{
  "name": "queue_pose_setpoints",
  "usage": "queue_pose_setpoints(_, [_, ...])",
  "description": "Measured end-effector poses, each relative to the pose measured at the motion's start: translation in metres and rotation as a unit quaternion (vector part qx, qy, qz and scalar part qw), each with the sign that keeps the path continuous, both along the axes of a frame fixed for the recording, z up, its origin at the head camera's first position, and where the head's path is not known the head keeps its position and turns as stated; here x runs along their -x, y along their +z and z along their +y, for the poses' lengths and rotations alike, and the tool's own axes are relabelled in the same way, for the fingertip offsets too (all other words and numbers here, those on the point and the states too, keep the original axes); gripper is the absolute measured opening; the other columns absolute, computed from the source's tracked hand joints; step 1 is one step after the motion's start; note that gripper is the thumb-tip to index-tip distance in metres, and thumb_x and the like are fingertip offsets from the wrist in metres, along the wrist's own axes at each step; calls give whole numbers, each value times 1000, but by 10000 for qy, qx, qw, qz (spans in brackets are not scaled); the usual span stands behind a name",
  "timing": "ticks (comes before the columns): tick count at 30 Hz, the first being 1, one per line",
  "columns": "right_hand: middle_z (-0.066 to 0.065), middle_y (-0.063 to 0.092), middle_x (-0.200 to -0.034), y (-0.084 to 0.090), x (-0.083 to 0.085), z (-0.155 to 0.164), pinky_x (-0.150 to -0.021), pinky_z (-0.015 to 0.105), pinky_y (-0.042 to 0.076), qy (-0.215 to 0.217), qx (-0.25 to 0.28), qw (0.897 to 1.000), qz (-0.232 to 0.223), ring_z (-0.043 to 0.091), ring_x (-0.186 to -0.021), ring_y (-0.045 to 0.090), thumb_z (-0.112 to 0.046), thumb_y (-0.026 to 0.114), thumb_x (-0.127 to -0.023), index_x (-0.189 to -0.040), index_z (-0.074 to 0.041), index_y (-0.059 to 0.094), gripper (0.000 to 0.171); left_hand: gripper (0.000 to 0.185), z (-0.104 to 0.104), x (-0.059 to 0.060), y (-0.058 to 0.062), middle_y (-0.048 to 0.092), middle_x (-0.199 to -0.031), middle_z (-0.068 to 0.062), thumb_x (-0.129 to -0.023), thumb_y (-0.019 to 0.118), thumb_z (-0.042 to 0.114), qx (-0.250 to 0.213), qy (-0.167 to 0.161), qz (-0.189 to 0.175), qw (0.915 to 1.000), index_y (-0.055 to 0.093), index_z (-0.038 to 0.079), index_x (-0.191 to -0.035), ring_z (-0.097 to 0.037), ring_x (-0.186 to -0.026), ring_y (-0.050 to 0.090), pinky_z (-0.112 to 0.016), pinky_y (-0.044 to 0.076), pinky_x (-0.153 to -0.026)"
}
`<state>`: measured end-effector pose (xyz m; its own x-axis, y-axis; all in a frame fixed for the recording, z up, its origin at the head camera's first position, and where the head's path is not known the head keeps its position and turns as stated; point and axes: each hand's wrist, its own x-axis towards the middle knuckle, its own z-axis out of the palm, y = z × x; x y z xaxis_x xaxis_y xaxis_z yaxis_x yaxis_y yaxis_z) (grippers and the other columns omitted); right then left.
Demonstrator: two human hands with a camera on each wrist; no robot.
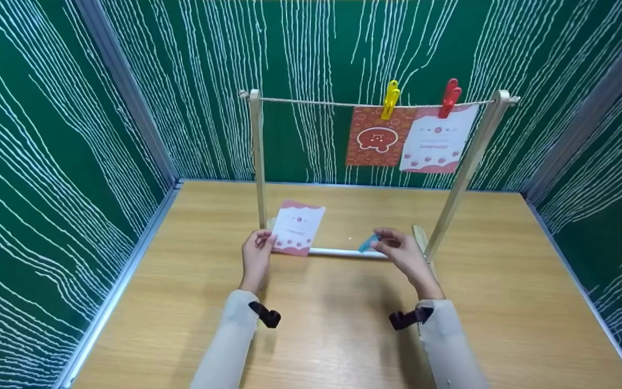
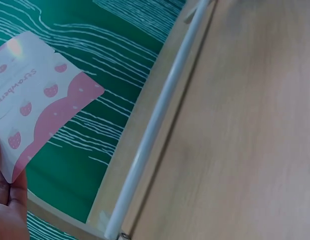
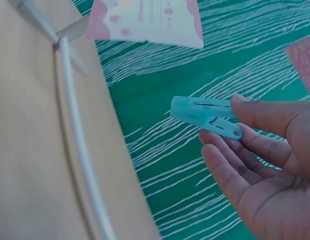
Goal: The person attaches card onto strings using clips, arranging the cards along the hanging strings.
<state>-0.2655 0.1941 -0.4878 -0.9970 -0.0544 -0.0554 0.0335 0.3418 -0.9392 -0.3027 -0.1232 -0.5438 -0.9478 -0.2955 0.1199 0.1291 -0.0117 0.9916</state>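
My left hand (image 1: 256,256) pinches the lower left corner of a white and pink strawberry card (image 1: 296,227), held up near the left post of a wooden stand. In the left wrist view the card (image 2: 42,100) shows printed strawberries and the word "strawberry". Between thumb and fingers my right hand (image 1: 405,256) holds a light blue clothespin (image 1: 368,243) by its handle end. The right wrist view shows this clothespin (image 3: 204,112) with its handles spread and nothing in its clamping end.
A twine line (image 1: 311,102) runs between two wooden posts. A yellow clothespin (image 1: 391,100) and a red clothespin (image 1: 450,99) hold an orange-red card (image 1: 378,154) and another strawberry card (image 1: 432,154) on its right half. Low across the stand lies a white bar (image 1: 346,253).
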Motion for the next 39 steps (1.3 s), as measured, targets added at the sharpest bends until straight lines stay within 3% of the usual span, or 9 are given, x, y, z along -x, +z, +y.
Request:
queue_pose_setpoints(4, [17,61,-123,21,5,-8,-91,24,48,-20,10,9997,255,24,-110,58,-24,66,-91,-132,-4,55,46,15,5,4,9,68,-95,-13,-88,68,6,65,219,43,9997,63,-3,-99,-11,-87,62,-22,53,-83])
queue_pose_setpoints(8, [18,63,-119,43,10,-16,-86,19,50,-37,178,9980,604,17,-102,61,-18,67,-90,-129,-3,57,43,16,10,7,20,69,-94,-17,-87,68,5,90,342,336,9988,63,-6,-98,-11,-85,63,-22,53,-82])
queue_pose_setpoints(12, [18,64,-115,66,16,-21,-82,18,51,-42,389,9948,942,12,-93,61,-11,67,-88,-127,-1,58,41,15,15,11,33,69,-96,-18,-88,66,5,-38,304,491,9983,63,-5,-99,-12,-84,63,-22,53,-80])
queue_pose_setpoints(22, [20,64,-113,111,24,-34,-84,17,53,-32,691,9847,1599,7,-92,63,-3,68,-86,-123,0,60,38,14,28,21,63,68,-105,-17,-92,63,9,-261,235,437,9984,61,0,-103,-21,-98,64,-30,52,-91])
queue_pose_setpoints(32, [12,66,-112,152,27,-44,-84,18,52,-118,801,9746,2088,11,-95,63,-12,67,-90,-124,-5,62,35,14,46,28,95,66,-104,-17,-93,61,9,-568,233,857,9944,60,-1,-103,-22,-103,62,-30,50,-96])
queue_pose_setpoints(39, [11,65,-114,171,31,-49,-89,21,52,-49,1101,9611,2532,13,-97,64,-15,66,-90,-124,-4,62,35,16,55,31,117,65,-103,-13,-94,60,10,-786,199,1051,9912,59,0,-106,-15,-99,61,-26,50,-93])
